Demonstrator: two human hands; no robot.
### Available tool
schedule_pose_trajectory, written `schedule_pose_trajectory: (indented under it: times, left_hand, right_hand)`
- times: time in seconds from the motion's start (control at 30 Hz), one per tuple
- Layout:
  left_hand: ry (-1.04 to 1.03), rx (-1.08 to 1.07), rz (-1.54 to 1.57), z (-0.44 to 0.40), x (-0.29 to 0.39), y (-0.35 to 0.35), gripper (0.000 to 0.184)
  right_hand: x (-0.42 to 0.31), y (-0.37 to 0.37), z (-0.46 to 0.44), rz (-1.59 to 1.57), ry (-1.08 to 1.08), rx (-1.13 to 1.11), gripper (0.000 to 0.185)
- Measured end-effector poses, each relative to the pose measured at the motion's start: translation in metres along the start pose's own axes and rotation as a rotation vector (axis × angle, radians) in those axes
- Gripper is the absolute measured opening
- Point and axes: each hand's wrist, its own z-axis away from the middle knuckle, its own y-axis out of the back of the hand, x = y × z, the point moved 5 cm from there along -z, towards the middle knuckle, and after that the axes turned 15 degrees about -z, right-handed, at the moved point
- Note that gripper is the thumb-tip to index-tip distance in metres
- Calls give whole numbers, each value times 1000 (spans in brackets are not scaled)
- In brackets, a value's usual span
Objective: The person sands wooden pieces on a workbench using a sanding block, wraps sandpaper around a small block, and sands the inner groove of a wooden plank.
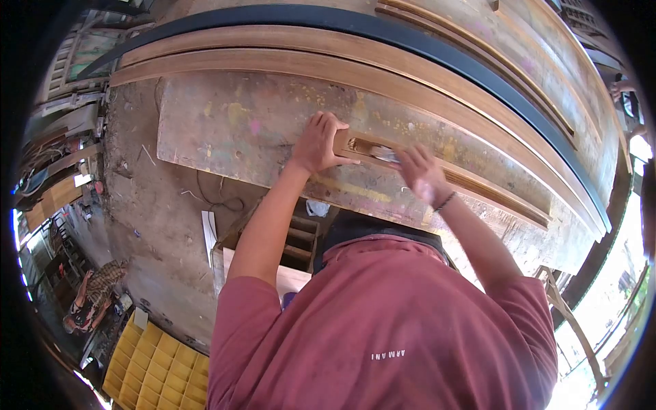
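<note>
My left hand [318, 142] grips the left end of a grooved wooden strip [492, 193], thumb on the near side and fingers on the far side. The strip lies on the worn workbench [219, 130]. A recess [364, 146] opens near its held end, with some light bits inside. My right hand [419, 172], slightly blurred, is closed on a whitish folded piece [385, 153] against the strip beside the recess. Its exact kind cannot be made out.
Long wooden strips [273, 60] and a dark strip [328, 18] run across the bench's far side. More wooden strips [478, 51] lie behind. A yellow compartment crate [154, 365] stands at lower left. Another person [96, 294] is at far left.
</note>
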Motion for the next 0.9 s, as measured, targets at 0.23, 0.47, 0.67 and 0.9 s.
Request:
schedule_pose_trajectory:
  times: [0.23, 0.47, 0.67, 0.9]
  left_hand:
    - [45, -67, 17, -4, -1, 5, 92]
    - [40, -49, 57, -5, -4, 3, 91]
    - [16, -47, 44, -2, -5, -1, 90]
    - [38, -87, 51, -2, -6, -1, 90]
  right_hand:
    - [-12, -2, -12, 35, 166, 88, 40]
    - [-19, -15, -31, 24, 64, 93, 38]
    - [-13, 3, -16, 62, 130, 114, 36]
    - [-28, -22, -43, -24, 79, 144, 34]
